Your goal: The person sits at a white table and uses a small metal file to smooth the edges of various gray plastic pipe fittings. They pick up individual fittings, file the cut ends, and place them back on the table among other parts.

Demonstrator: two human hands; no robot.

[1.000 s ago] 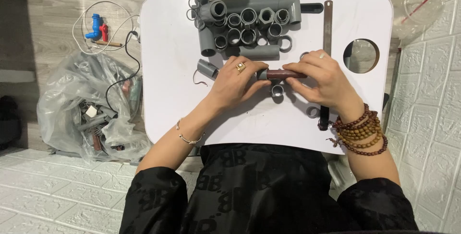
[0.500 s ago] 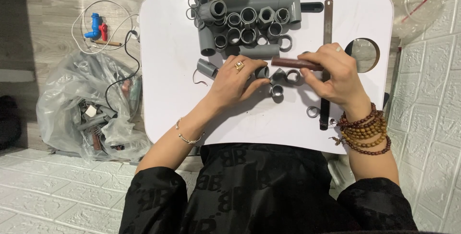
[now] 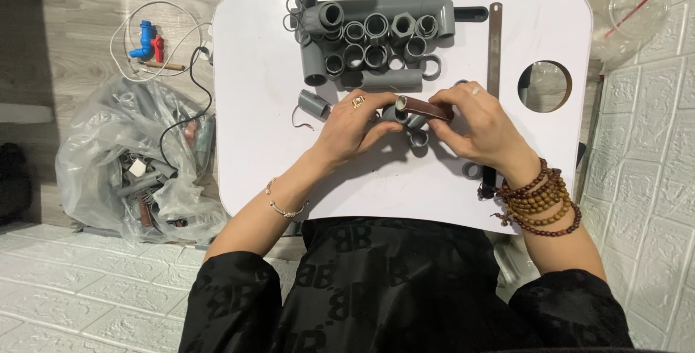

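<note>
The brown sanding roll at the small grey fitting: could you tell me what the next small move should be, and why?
Probably twist the brown sanding roll in the right hand: its end meets the small grey fitting pinched by the left hand.

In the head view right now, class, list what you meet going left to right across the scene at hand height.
Clear plastic bag of parts → short grey pipe piece → left hand → brown roll → right hand → round hole in the white table.
</note>
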